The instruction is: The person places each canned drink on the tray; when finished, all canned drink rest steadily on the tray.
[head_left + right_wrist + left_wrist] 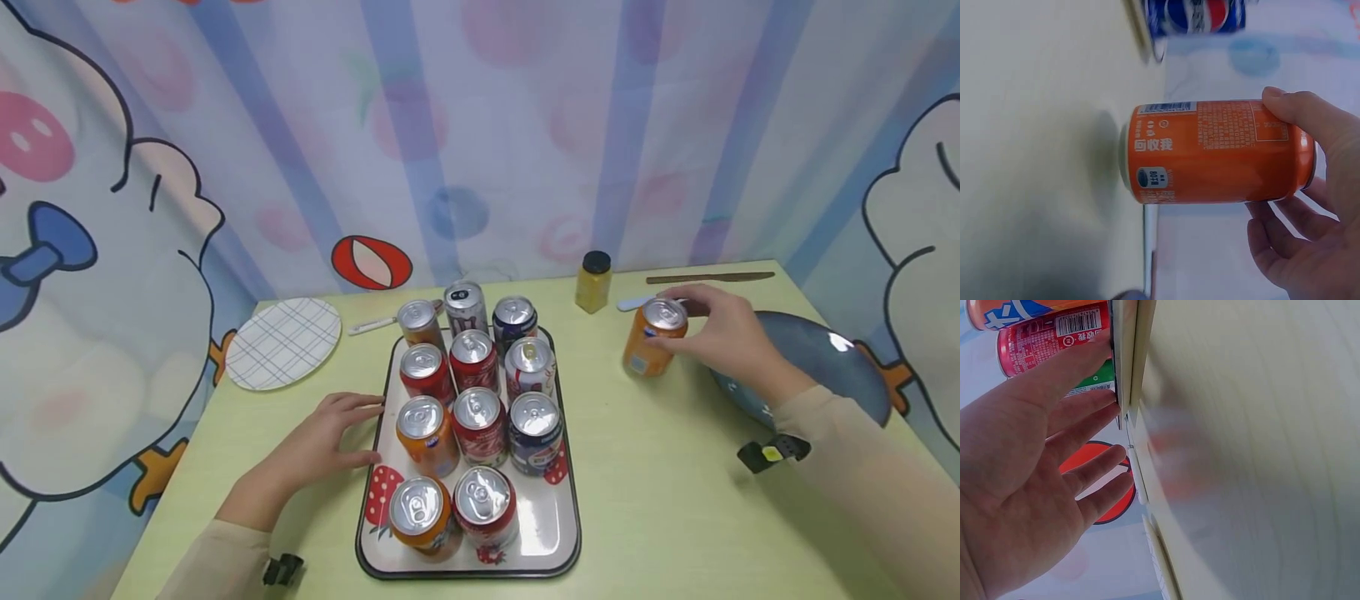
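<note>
My right hand point(723, 337) grips an orange soda can point(1210, 153) near its top, thumb on one side and fingers on the other. The can is upright, its base close over the table to the right of the tray. My left hand point(318, 446) has its fingers spread, with fingertips right at the left rim of the serving tray point(540, 542). Rows of soda cans stand on that tray, among them an orange can point(438, 450), a red can point(480, 429) and a dark blue can point(535, 437).
A blue oval plate point(795, 342) lies beneath my right forearm. Behind the held can are a small yellow jar point(593, 287) with a black lid and a long brown stick point(712, 277). At the back left lies a white checked plate point(283, 346), with a thin utensil point(372, 324) beside it.
</note>
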A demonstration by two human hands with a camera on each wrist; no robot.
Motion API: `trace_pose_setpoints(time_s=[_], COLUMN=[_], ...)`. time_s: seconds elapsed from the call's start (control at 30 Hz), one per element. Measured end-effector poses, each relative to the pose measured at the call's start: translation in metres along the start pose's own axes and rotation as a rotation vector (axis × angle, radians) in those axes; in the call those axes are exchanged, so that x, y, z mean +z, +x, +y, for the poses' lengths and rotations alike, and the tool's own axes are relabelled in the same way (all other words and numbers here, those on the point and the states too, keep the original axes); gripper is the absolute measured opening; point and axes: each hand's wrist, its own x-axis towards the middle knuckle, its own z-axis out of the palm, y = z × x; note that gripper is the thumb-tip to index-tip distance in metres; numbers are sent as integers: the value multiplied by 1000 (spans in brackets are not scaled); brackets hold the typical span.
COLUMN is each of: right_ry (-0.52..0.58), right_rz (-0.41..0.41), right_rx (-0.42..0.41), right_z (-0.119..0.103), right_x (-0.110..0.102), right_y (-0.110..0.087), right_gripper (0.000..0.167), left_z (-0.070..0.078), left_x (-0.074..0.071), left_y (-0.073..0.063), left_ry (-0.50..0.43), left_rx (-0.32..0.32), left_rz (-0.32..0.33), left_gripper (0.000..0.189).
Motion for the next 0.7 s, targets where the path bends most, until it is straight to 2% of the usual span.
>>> trace_pose_setpoints(time_s=[0.2, 0.37, 0.53, 0.7], right_ry=[-27, -41, 29, 146], right_rz=[-22, -57, -135, -224], right_rx=[-168, -278, -376, -430], right_z=[-37, -65, -86, -105], right_x=[8, 13, 20, 35], right_y=[-38, -67, -88, -102], right_gripper=[59, 61, 65, 63], left_z=[1, 1, 1, 0], left_x=[2, 2, 2, 2], left_y=[1, 1, 1, 1], left_ry=[-4, -8, -4, 5], left_rx=[2, 3, 1, 3], left_rz=[6, 3, -1, 1], left_gripper=[68, 68, 68, 69])
